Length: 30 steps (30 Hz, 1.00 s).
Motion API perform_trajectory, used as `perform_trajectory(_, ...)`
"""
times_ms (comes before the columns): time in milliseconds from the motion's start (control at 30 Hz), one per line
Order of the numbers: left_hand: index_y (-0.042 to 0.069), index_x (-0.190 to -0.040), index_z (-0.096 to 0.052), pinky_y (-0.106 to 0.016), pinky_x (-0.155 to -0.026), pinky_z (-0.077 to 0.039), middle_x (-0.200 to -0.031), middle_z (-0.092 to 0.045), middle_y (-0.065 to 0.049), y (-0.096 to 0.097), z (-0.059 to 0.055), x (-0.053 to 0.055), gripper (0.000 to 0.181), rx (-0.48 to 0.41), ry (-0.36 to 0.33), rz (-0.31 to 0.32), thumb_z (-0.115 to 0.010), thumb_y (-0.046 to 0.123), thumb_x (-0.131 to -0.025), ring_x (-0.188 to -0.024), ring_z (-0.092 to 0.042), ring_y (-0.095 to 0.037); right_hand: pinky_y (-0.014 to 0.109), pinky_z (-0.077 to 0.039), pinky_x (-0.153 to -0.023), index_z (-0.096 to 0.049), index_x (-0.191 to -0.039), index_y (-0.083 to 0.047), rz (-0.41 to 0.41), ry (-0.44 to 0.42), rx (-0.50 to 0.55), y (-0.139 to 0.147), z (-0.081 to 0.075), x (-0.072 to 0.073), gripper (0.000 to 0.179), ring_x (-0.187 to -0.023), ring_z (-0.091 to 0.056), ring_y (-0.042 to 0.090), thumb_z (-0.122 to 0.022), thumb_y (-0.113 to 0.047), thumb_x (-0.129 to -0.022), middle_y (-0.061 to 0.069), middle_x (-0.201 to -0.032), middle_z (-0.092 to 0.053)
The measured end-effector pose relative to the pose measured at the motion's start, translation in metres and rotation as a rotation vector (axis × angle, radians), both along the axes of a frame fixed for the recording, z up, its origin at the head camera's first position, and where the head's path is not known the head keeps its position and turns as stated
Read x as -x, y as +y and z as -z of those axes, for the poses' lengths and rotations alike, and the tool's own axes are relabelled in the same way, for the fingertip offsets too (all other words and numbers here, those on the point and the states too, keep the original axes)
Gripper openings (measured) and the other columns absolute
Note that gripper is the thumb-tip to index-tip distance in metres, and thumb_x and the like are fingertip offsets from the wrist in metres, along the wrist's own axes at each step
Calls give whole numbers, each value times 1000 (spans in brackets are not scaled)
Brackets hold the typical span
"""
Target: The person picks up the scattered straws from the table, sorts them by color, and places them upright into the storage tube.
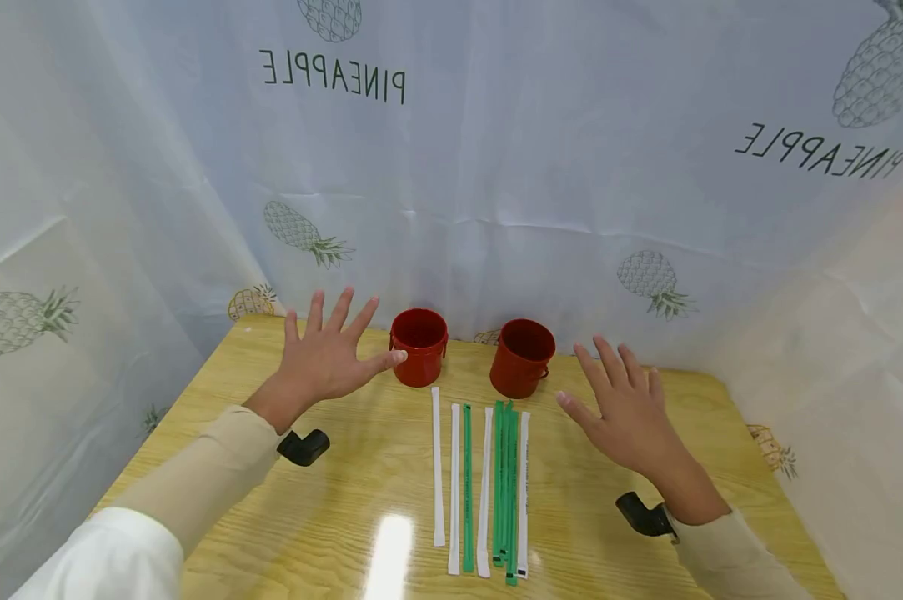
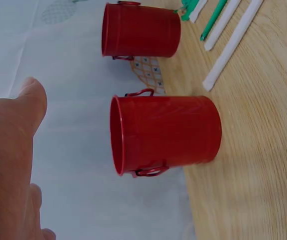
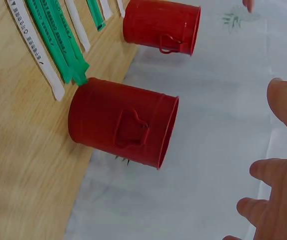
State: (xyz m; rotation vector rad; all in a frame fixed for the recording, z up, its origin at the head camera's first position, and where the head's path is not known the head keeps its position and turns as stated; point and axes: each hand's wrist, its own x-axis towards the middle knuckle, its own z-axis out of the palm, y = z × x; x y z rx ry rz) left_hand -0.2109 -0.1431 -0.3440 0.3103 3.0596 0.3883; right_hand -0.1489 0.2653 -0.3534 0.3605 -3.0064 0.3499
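My left hand (image 1: 319,358) is held up with its fingers spread, near the left red bucket (image 1: 419,367); it holds nothing. My right hand (image 1: 627,412) hovers with fingers apart, to the right of the second red bucket (image 1: 517,367), and grips nothing. Both small buckets stand upright with side handles, as the left wrist view shows on the nearer bucket (image 2: 168,131). In front of them lie several paper-wrapped straws, some in white wrappers (image 1: 454,492), others in green wrappers (image 1: 468,492). A few green ones (image 1: 505,483) lie bunched together beside a printed white one (image 3: 33,47).
A wooden table (image 1: 331,517) bears everything. White curtains (image 1: 496,167) with pineapple prints hang behind it and at both sides, close behind the buckets. A black wrist mount (image 1: 304,447) sits on the left wrist, another black mount (image 1: 642,514) on the right.
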Motion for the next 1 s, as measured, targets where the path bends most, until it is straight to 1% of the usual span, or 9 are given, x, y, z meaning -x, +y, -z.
perform_trajectory(167,32,-169,-5,-80,-121,9,-178,6,-11,2,5,3,100,-24,0,5,-41,85,-92,-160,15,-51,87,-6,-114,-22,-168,-18,-5,9,15,-2,7,-5,80,-158,-10,54,-53,-56,-105,18,-176,-12)
perform_trajectory(333,31,-169,-7,-78,-123,7,-178,5,-11,5,12,6,100,-55,7,16,-46,83,-92,-160,15,-51,87,-5,-114,-21,-168,-19,-12,-5,31,-7,14,-11,80,-158,-9,54,-53,-56,-105,17,-176,-12)
perform_trajectory(600,29,-170,-6,-76,-125,1,-178,3,-13,8,29,14,103,-98,21,36,-52,79,-92,-161,10,-51,85,-9,-115,-25,-167,-17,-19,-14,45,-16,24,-20,79,-158,-10,53,-55,-54,-104,17,-175,-15)
perform_trajectory(867,25,-170,-8,-75,-126,-6,-177,1,-15,11,46,23,105,-189,35,54,-58,74,-92,-161,6,-52,84,-10,-116,-27,-167,-19,-13,-16,55,-20,39,-27,78,-158,-13,53,-56,-54,-104,17,-175,-18)
perform_trajectory(933,24,-170,-8,-75,-126,-7,-177,0,-15,12,49,25,105,-228,40,59,-59,72,-93,-161,4,-53,84,-11,-117,-28,-167,-18,-13,-16,64,-22,43,-28,77,-158,-14,52,-56,-54,-104,17,-175,-19)
perform_trajectory(1000,22,-170,-8,-74,-127,-8,-177,-1,-15,12,53,27,104,-286,45,67,-62,68,-93,-161,3,-53,83,-14,-117,-29,-166,-17,-16,-16,71,-24,47,-30,77,-158,-16,52,-56,-54,-104,17,-174,-21)
